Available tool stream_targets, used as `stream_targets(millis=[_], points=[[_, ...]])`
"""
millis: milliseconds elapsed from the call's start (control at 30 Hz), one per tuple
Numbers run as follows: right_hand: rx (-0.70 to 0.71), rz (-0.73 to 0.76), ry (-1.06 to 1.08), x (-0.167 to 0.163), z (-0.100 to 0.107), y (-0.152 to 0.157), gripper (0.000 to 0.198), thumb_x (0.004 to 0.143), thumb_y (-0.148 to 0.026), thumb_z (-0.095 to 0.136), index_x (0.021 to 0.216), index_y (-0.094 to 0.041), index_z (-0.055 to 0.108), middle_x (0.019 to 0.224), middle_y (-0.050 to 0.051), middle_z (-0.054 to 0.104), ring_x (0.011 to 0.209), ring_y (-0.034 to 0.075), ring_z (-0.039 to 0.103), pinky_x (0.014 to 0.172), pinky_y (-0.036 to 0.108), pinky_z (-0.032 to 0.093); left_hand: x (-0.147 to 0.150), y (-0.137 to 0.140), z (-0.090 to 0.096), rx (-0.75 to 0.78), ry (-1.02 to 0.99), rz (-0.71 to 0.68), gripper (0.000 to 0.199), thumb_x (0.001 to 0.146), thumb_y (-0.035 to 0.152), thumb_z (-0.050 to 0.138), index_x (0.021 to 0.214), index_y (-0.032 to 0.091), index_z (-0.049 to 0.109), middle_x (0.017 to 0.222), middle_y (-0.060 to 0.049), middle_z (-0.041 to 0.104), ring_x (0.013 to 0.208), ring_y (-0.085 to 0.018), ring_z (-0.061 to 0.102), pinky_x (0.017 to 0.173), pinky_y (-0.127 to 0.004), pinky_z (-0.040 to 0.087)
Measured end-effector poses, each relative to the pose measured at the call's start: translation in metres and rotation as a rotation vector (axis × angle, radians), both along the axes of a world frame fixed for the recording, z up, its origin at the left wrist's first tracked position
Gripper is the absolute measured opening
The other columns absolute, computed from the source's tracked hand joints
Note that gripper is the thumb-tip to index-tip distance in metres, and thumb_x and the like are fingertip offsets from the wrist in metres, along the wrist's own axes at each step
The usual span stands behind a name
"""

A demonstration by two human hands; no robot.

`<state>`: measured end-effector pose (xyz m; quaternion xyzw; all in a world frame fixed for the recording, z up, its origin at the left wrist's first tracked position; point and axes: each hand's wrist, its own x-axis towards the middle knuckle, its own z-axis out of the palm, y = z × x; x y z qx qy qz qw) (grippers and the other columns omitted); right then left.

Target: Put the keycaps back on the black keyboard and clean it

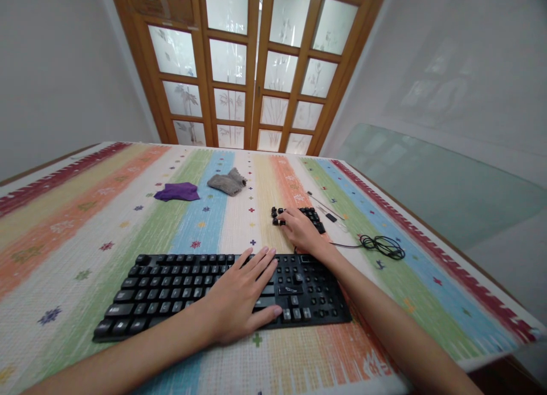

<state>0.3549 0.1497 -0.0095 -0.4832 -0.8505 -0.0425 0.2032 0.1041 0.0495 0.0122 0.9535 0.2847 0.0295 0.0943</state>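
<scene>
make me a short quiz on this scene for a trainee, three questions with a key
1. True or false: the left hand rests on the coiled cable.
2. What colour is the cloth lying to the left of the grey cloth in the picture?
a) red
b) purple
c) white
3. Fill in the missing word: the right hand is at a cluster of loose black ____ beyond the keyboard.

Key:
1. False; it rests on the keyboard.
2. b
3. keys
</scene>
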Motion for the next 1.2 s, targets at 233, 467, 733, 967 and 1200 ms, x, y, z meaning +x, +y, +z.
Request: stream_targets(millis=[233,467,733,967,1200], points=[[0.002,0.022,-0.001,0.000,0.001,0.000,0.021,0.089,-0.004,0.055,0.105,-0.016,0.062,0.104,0.012,0.064,0.102,0.026,0.060,0.089,0.036,0.049,-0.001,0.000,-0.002,0.029,-0.011,-0.008,0.077,0.103,0.065,0.029,0.158,0.011,0.028,0.167,-0.014,0.014,0.156,-0.029,0.011,0.127,-0.050,0.008],[-0.014,-0.001,0.053,-0.001,0.019,-0.014,0.019,0.084,-0.003,0.052,0.097,-0.016,0.057,0.097,0.011,0.064,0.094,0.025,0.059,0.085,0.036,0.049,0.001,0.000,-0.002,0.037,0.015,-0.006,0.078,0.103,0.065,0.029,0.158,0.009,0.027,0.167,-0.015,0.013,0.156,-0.029,0.010,0.126,-0.052,0.009],[-0.463,0.237,0.535,0.009,0.047,-0.100,0.011,0.091,-0.024,0.065,0.101,-0.019,0.062,0.090,0.002,0.065,0.078,0.016,0.061,0.073,0.027,0.050,-0.001,0.000,-0.004,0.079,-0.055,-0.012,0.076,0.102,0.065,0.031,0.156,0.011,0.033,0.165,-0.016,0.022,0.155,-0.030,0.016,0.126,-0.050,0.011],[-0.419,0.269,0.399,0.006,0.029,-0.110,0.012,0.086,-0.012,0.065,0.096,-0.019,0.068,0.088,0.003,0.066,0.075,0.016,0.058,0.071,0.028,0.046,0.000,-0.001,-0.004,0.088,-0.034,-0.004,0.076,0.102,0.064,0.033,0.156,0.010,0.031,0.166,-0.016,0.020,0.155,-0.028,0.016,0.126,-0.049,0.011],[-0.365,0.296,0.408,0.001,0.027,-0.114,0.013,0.086,-0.009,0.063,0.093,-0.018,0.070,0.091,0.005,0.067,0.083,0.018,0.062,0.077,0.031,0.050,0.000,-0.001,-0.004,0.066,-0.035,0.002,0.077,0.102,0.065,0.034,0.156,0.010,0.031,0.166,-0.015,0.020,0.155,-0.028,0.016,0.126,-0.049,0.010]])
